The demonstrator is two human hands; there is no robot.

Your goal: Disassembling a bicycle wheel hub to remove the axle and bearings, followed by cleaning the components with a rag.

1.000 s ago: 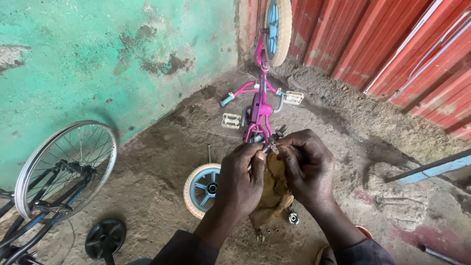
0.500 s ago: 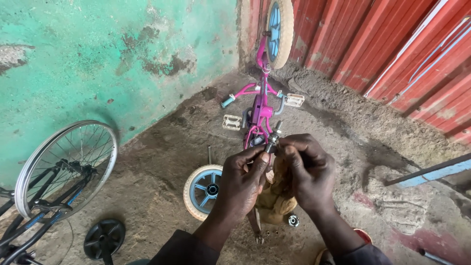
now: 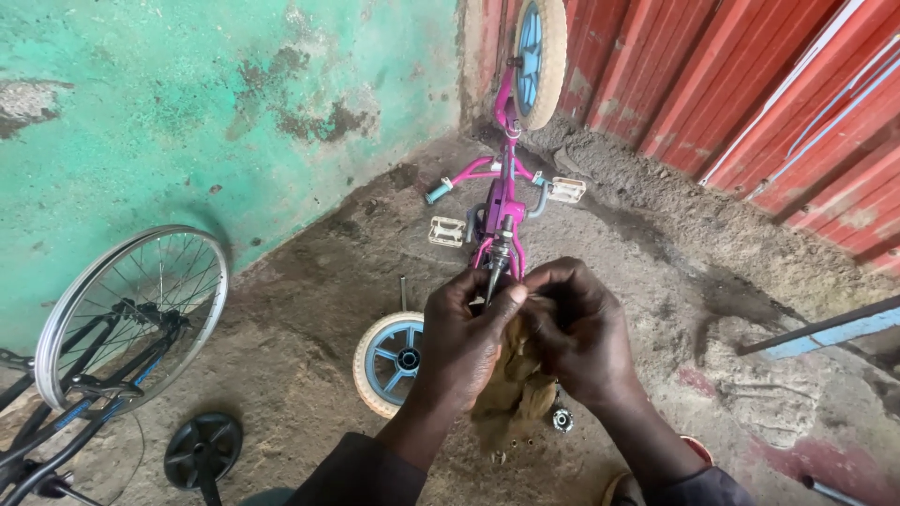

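A small pink child's bicycle (image 3: 503, 192) lies upside down on the dirt floor, its front wheel (image 3: 539, 58) leaning against the wall corner. My left hand (image 3: 466, 335) and my right hand (image 3: 574, 330) are together just below the bicycle's rear end. Both hands grip a small dark metal part (image 3: 496, 272) and a dirty tan rag (image 3: 511, 389) that hangs down between them. The part's shape is mostly hidden by my fingers.
A small wheel with a cream tyre and blue hub (image 3: 392, 361) lies on the floor by my left hand. A small metal hub piece (image 3: 562, 419) rests near the rag. A larger spoked bicycle wheel (image 3: 136, 314) stands at left, with a black disc (image 3: 202, 450) below it. Red corrugated wall (image 3: 750, 94) at right.
My hands have stayed together below the pink bicycle, the fingers shifting slightly on the metal part and rag. The view has moved a little.
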